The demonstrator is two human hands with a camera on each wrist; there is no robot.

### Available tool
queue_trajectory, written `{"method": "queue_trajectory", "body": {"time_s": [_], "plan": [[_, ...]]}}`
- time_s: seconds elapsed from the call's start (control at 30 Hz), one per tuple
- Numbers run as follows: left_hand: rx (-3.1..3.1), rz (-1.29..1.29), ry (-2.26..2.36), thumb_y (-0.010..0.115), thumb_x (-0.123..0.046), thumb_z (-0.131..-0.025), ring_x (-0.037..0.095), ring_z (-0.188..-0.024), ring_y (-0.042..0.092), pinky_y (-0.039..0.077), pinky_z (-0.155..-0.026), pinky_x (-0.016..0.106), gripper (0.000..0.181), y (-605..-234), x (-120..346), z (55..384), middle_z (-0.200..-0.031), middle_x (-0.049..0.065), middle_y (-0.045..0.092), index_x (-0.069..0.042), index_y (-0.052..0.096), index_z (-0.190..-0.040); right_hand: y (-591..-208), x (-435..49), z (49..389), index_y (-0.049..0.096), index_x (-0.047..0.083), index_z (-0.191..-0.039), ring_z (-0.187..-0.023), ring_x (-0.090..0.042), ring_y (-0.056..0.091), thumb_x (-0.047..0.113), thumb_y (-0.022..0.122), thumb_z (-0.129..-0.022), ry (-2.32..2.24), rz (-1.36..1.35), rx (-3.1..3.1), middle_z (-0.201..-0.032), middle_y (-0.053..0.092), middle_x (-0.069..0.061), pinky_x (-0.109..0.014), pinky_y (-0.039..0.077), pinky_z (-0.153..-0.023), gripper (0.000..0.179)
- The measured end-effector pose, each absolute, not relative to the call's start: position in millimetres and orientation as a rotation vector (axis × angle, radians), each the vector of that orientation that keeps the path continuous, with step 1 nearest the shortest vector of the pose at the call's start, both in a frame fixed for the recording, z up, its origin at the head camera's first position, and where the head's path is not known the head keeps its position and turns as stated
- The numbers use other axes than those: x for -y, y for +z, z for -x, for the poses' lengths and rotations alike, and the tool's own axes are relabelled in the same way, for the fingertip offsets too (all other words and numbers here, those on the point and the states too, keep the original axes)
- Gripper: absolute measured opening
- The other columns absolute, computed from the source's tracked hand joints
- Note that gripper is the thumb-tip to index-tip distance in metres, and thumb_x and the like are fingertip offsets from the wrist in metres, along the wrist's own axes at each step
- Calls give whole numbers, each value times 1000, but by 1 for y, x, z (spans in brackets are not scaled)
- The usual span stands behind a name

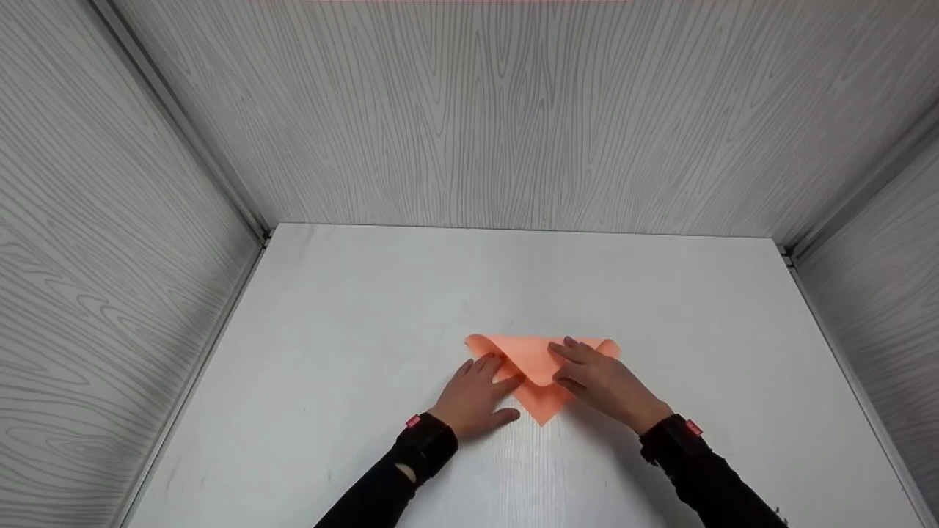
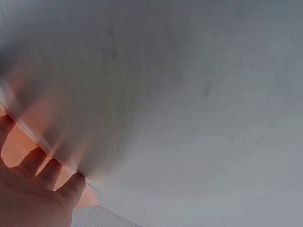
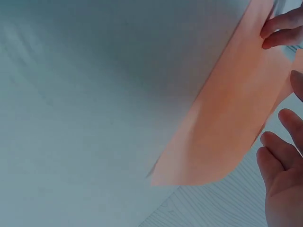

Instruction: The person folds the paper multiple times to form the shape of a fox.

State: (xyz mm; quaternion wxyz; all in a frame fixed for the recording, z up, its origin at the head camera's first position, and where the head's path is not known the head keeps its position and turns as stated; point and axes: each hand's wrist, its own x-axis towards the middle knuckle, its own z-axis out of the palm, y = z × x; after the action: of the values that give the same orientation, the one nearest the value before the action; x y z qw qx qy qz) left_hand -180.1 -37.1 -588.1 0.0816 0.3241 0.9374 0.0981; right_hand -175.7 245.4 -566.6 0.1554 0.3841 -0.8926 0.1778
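Observation:
A sheet of orange paper (image 1: pixel 532 356) lies on the white table, its far part folded over toward the person so a rounded flap covers the middle. One corner of the sheet points at the person. My left hand (image 1: pixel 473 400) rests with spread fingers on the paper's left side; in the left wrist view, its fingertips (image 2: pixel 78 179) are along the paper's edge. Over the right side of the flap is my right hand (image 1: pixel 605 381), fingers extended and loosely bent. In the right wrist view the paper (image 3: pixel 222 123) looks curved rather than creased flat.
The white tabletop (image 1: pixel 352 293) surrounds the paper. Grey wood-grain panels stand at the back (image 1: pixel 513 117), the left (image 1: pixel 95 293) and the right (image 1: pixel 888 279). Black wrist bands (image 1: pixel 427 444) are on both arms.

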Motion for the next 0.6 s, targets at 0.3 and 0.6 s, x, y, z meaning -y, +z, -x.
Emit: {"method": "queue_trajectory", "body": {"time_s": [0.3,0.6], "plan": [[-2741,-988,299,58,-60,-102,27,-165,25,23,-133,53,74,-592,44,181,-174,5,32,-28,36,-165,-582,-243,167,78,15,-102,-135,-49,60,7,85,-85,467,-1123,2593,-146,65,-21,-39,64,-86,20],[-2743,-1018,256,48,-69,-103,29,-166,20,20,-133,57,80,-599,50,181,-178,8,23,-28,27,-169,-585,-242,163,82,14,-106,-147,-52,47,7,82,-90,446,-1129,2698,-154,58,-22,-38,63,-89,17]]}}
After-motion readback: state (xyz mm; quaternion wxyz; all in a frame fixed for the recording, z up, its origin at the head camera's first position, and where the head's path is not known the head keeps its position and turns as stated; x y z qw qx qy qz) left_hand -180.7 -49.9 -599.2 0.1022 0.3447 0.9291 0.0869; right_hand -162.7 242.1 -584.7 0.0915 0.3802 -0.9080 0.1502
